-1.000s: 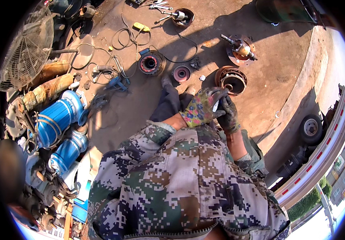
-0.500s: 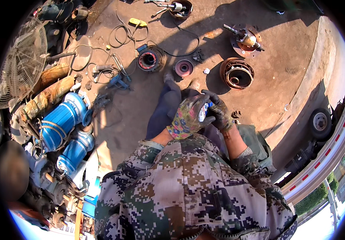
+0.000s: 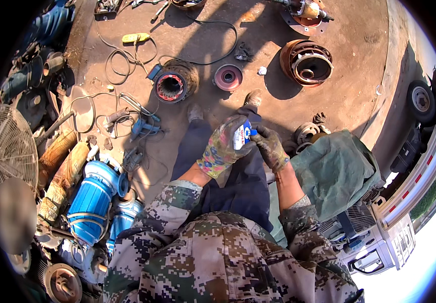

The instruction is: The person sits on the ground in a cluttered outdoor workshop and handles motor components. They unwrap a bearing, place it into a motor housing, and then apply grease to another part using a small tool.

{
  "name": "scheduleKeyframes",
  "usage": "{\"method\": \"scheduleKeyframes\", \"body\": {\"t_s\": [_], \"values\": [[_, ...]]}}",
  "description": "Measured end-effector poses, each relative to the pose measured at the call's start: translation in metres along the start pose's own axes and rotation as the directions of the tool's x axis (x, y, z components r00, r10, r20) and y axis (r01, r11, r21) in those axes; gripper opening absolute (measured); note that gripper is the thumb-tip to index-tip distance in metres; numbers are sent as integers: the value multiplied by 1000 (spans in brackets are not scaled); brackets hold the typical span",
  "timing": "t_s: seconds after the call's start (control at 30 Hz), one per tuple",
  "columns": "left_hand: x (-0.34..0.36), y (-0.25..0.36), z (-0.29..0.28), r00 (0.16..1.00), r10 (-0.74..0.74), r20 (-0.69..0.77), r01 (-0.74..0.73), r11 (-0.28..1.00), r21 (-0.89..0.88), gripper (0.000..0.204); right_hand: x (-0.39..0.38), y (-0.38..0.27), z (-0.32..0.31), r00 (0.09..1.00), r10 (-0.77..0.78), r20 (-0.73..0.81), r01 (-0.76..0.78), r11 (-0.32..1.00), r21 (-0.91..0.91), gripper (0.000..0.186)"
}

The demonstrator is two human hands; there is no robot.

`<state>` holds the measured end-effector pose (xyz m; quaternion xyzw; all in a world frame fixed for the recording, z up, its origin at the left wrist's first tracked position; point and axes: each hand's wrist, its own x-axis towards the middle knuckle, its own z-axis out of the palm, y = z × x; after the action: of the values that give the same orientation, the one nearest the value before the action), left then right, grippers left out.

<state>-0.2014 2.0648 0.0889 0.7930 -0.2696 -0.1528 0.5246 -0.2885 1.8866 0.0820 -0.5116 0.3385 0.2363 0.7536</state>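
Note:
My left hand (image 3: 228, 144), in a flower-patterned, dirt-stained glove, is wrapped round a small white-and-blue container (image 3: 240, 136). My right hand (image 3: 271, 147), in a grimy dark glove, has its thumb and fingers closed at the blue piece (image 3: 252, 132) on the container's right side. Whether that piece is a cap is too small to tell. Both hands are held over my lap. Beyond them on the ground are a motor stator housing (image 3: 190, 81) with red windings, a reddish round flanged part (image 3: 228, 78) and a rusty ring-shaped housing (image 3: 287, 59).
Blue motors (image 3: 90, 207), a wire fan guard (image 3: 11, 144) and metal parts crowd the left. A yellow power strip (image 3: 135, 37) and loose cable (image 3: 119, 76) lie ahead. Green cloth (image 3: 334, 171) drapes at my right. A rotor (image 3: 306, 9) lies at the far right.
My view has tilted and shifted, so the ground parts sit higher. My hands have come apart slightly, and more of the white-and-blue container shows in my left hand.

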Motion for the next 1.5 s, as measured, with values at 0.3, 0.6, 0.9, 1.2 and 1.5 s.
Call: {"method": "scheduleKeyframes", "body": {"t_s": [0.3,0.6,0.9,1.2,1.5], "values": [[15,-209,34,978,-100,182,98,995,19,82,203,152,-13,991,19,133,-102,749,655,40],[33,-307,80,806,-453,381,529,840,-119,72,278,179,-73,996,-80,-44,84,990,114,32],[74,-304,53,906,-384,-181,251,828,-501,27,317,154,-129,892,-435,-122,452,865,219,32],[128,-381,59,973,210,-94,-70,659,749,55,319,174,-128,836,-528,-152,544,833,101,35],[95,-413,142,691,-524,498,605,797,-1,37,368,209,-131,939,-269,-216,285,957,47,22]]}}
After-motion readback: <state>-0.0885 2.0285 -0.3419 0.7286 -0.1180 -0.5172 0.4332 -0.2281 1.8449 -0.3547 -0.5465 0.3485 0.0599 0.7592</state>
